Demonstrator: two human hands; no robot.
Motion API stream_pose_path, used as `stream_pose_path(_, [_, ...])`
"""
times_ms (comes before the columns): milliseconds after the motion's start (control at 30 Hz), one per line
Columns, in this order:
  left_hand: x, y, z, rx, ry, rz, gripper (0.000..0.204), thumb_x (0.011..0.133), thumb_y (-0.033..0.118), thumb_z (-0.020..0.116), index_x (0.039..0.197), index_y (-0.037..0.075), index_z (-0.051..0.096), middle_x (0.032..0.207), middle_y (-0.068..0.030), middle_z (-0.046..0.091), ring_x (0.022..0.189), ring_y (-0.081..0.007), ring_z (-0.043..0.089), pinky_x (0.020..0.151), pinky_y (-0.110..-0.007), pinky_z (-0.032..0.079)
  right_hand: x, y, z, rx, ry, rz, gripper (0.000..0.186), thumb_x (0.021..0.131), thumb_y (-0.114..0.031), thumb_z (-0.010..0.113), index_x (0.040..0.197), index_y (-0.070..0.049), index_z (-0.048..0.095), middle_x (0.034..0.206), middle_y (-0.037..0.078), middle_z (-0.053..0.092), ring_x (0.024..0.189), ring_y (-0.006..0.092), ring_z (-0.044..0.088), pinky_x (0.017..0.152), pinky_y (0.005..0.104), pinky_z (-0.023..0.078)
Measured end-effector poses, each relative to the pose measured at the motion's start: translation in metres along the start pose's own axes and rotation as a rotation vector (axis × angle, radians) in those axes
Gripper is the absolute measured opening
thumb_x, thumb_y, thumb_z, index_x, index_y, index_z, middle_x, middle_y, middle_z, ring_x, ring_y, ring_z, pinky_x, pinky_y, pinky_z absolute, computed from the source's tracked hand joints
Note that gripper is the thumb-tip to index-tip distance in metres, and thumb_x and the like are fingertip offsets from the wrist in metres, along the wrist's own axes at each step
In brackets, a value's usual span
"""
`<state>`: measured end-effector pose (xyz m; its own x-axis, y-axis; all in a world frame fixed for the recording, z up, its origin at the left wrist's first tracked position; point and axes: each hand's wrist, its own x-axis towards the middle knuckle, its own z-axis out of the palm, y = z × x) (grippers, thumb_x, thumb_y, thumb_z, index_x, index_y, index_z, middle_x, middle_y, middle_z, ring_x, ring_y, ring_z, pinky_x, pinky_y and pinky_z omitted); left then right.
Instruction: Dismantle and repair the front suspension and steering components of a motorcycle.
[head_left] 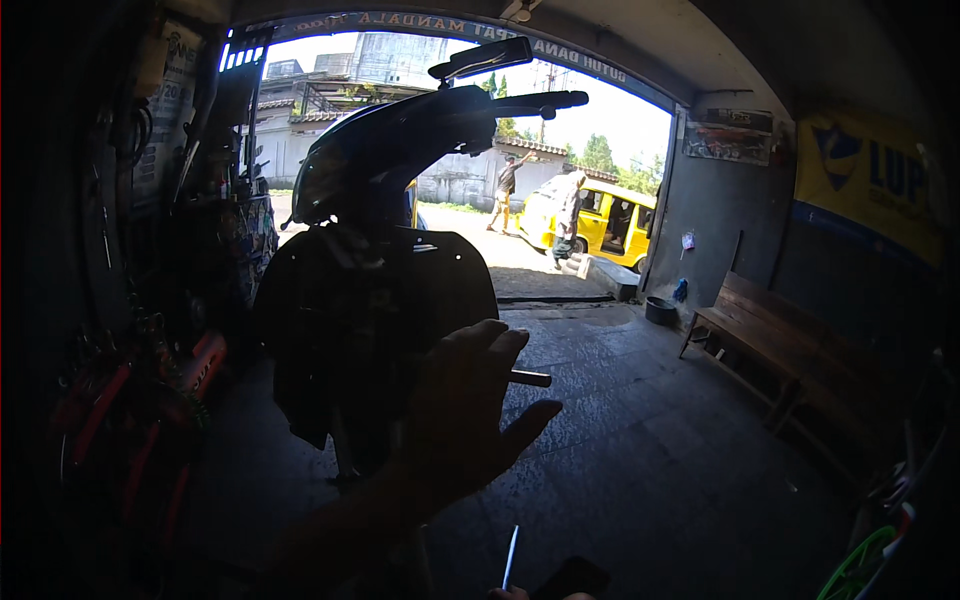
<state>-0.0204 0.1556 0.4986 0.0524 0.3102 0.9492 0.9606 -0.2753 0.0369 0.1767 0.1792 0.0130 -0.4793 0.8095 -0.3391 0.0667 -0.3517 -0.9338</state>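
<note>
In the head view, a dark scooter front [340,300] with raised handlebar [460,110] and mirror fills the middle, largely in shadow. My left hand [465,410] reaches up from the lower left over the scooter, thumb spread from its slightly bent fingers. A short rod [530,378] sticks out to the right behind it; whether the hand touches it, I cannot tell. At the bottom edge, my right hand [505,593], mostly cut off, grips a thin metal tool [510,555] pointing upward.
A wooden bench [750,340] and black tub [660,310] line the right wall; a green round object [855,565] lies lower right. Red objects [200,365] crowd the left. Through the wide doorway, two people [505,190] [568,205] are near a yellow van [610,225].
</note>
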Motion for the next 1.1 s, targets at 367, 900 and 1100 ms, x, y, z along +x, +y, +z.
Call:
stream_pose_path(367, [-0.002,-0.016,0.020,-0.066,-0.068,0.030,0.030,0.089,0.037,0.076,0.092,0.009,0.064,0.088,-0.0072,0.065,0.084,-0.0250,0.065,0.077,-0.041,0.052,-0.001,0.003,0.001,0.022,0.010,-0.018,0.015,0.089,-0.019,0.064,0.087,-0.005,0.067,0.069,0.004,0.060,0.061,0.0155,0.057,0.054,0.0325,0.046])
stream_pose_path(900, [-0.006,-0.023,0.042,-0.136,0.028,0.051,0.029,0.085,0.029,0.080,0.086,0.009,0.060,0.080,-0.0066,0.061,0.075,-0.0246,0.063,0.071,-0.040,0.049,0.018,0.036,-0.016,-0.018,0.011,-0.065,0.026,0.092,-0.027,0.065,0.094,-0.002,0.072,0.079,0.005,0.069,0.074,0.0166,0.064,0.067,0.0338,0.051])
stream_pose_path(1100, [-0.013,-0.026,0.047,-0.146,0.050,0.093,0.030,0.084,0.031,0.082,0.086,0.009,0.061,0.082,-0.0061,0.061,0.076,-0.0239,0.062,0.073,-0.040,0.048,0.027,0.061,-0.025,-0.052,0.022,-0.074,0.028,0.092,-0.028,0.065,0.100,-0.002,0.071,0.082,0.007,0.069,0.075,0.0172,0.064,0.068,0.0327,0.051])
